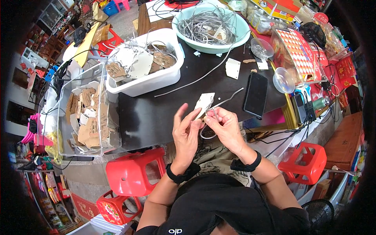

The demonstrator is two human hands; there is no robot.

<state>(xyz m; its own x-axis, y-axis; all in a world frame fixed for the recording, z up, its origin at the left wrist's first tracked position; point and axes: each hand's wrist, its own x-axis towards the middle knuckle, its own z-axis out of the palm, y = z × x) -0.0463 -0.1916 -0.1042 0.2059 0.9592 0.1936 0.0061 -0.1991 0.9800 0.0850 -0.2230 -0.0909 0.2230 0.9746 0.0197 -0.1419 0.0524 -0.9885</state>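
My left hand pinches the lower edge of a small white card between thumb and fingertips, with its index finger raised. Close beside it, my right hand is closed on a thin grey cord. One end of the cord sticks out to the upper right, and a loop hangs below the fingers. Where cord and card meet, the fingers partly hide them. Beyond my hands, another length of grey cord lies across the dark table.
A white tub of cards and a clear bin of card pieces stand at left. A pale green basin holds grey cords. A phone, a clear cup and a loose white card lie right. Red stools flank me.
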